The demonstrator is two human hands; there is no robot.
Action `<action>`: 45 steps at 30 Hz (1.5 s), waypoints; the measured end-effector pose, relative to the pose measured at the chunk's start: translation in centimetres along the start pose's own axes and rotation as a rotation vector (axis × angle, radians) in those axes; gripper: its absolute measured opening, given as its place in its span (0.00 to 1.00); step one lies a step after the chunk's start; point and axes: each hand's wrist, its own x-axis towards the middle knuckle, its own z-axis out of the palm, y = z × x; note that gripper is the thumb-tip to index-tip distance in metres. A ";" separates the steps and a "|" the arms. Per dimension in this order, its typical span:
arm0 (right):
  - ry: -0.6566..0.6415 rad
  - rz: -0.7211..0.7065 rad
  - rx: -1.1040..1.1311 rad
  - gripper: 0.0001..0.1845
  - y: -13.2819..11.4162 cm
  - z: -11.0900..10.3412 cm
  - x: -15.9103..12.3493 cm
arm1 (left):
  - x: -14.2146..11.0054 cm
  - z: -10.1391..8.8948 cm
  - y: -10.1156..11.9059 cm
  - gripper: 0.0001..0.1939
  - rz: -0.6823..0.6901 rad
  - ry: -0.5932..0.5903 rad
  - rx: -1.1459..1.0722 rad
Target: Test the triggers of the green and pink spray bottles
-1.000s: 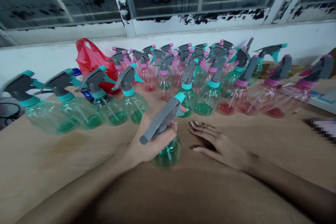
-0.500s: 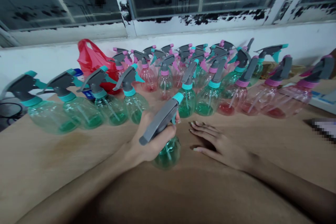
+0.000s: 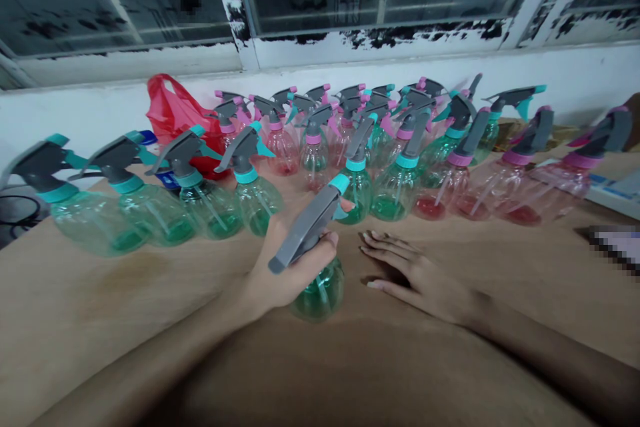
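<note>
Head view | left hand (image 3: 293, 273) wraps green spray bottle (image 3: 323, 292), 6 o'clock of centre | forefinger, curled a moment ago, now extends past turquoise trigger (image 3: 341, 213): squeeze apparently released | right hand (image 3: 413, 270) lies empty, fingers spread, on wooden tabletop (image 3: 530, 273), 4 o'clock

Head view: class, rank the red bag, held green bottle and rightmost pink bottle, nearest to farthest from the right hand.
1. Held green bottle, just left of the right hand
2. Rightmost pink bottle, beyond and to the right
3. Red bag, far back left
</note>
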 end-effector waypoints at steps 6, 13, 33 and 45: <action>-0.020 0.016 -0.024 0.29 -0.3 -0.2 0.1 | -0.2 -0.1 -0.2 0.04 0.003 -0.017 0.010; -0.002 -0.008 -0.007 0.29 -0.1 -0.1 0.0 | -0.2 0.0 -0.1 0.08 -0.015 -0.029 0.005; 0.003 0.006 -0.010 0.29 -0.3 -0.2 0.1 | -0.3 0.0 -0.1 0.06 -0.043 -0.010 0.025; -0.011 0.013 -0.017 0.29 -0.3 -0.1 0.0 | -0.2 -0.2 -0.2 0.06 0.004 -0.007 0.033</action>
